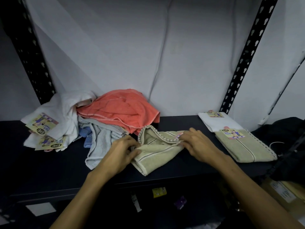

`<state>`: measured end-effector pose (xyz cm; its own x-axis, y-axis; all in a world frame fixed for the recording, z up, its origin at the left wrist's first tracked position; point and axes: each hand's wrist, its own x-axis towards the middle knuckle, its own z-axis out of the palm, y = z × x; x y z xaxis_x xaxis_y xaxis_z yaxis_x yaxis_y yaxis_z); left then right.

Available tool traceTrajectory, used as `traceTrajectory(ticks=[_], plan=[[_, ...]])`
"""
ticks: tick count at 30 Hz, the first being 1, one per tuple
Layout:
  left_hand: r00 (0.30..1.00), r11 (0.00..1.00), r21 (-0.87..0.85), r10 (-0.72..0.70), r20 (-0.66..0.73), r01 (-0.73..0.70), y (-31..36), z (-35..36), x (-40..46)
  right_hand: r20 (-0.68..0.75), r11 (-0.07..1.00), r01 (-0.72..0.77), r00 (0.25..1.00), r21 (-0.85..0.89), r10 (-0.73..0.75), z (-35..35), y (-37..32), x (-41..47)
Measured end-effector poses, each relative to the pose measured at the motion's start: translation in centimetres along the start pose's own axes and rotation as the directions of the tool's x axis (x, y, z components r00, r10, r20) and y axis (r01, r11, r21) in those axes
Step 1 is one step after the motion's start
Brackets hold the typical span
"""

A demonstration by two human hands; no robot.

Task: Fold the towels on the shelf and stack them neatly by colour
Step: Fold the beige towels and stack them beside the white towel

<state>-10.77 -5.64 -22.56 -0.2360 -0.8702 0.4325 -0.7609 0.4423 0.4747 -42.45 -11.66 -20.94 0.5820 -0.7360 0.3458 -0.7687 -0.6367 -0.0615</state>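
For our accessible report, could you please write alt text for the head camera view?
Two hands, left hand and right hand, grip a half-folded beige towel on a dark shelf. A loose pile of white, coral and blue towels lies left; folded white and beige towels lie right.

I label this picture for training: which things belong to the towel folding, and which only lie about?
Job: beige towel in both hands; folded beige towel; folded white towel; coral towel; white towels; blue towels.

Lying about: cardboard box; dark cloth.
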Motion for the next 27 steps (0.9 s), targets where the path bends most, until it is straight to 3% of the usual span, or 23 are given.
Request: traceTrajectory(ticks=[4,7,11,14,17,20,24,26,27], plan=[[0.999,0.997,0.072,0.000,-0.054,0.004,-0.3,-4.1,0.2,-0.127,0.939,-0.182,0.966,0.291,0.226,-3.5,3.0,-0.3],[0.997,0.998,0.066,-0.001,-0.082,0.006,-0.3,-6.5,0.8,-0.102,0.780,-0.285,0.909,0.557,0.405,-6.9,4.8,-0.9],[1.000,0.998,0.059,0.023,-0.020,-0.021,0.8,-7.8,2.2,-0.021,0.655,-0.299,0.901,0.694,0.433,-9.2,5.3,-1.9],[0.999,0.991,-0.131,-0.012,0.034,0.016,1.5,-8.1,3.2,0.053,0.553,-0.353,0.873,0.755,0.485,-10.1,5.5,-2.6],[0.968,0.919,-0.354,-0.091,0.234,0.172,1.0,-7.1,4.1,0.154,0.536,-0.476,0.830,0.697,0.537,-9.6,6.0,-2.7],[0.908,0.873,-0.360,-0.188,0.374,0.330,-0.9,-4.0,5.1,0.186,0.587,-0.568,0.791,0.577,0.582,-7.4,6.2,-2.1],[0.863,0.858,-0.282,-0.300,0.406,0.430,-3.1,0.0,5.7,0.119,0.724,-0.632,0.770,0.277,0.627,-3.2,6.2,-0.6],[0.872,0.883,-0.232,-0.302,0.384,0.408,-3.6,1.0,5.7,0.038,0.766,-0.642,0.767,0.021,0.641,-1.1,5.1,0.0],[0.887,0.908,-0.198,-0.282,0.365,0.369,-3.7,1.3,5.6,-0.002,0.754,-0.657,0.754,-0.018,0.657,-0.3,4.3,0.1]])
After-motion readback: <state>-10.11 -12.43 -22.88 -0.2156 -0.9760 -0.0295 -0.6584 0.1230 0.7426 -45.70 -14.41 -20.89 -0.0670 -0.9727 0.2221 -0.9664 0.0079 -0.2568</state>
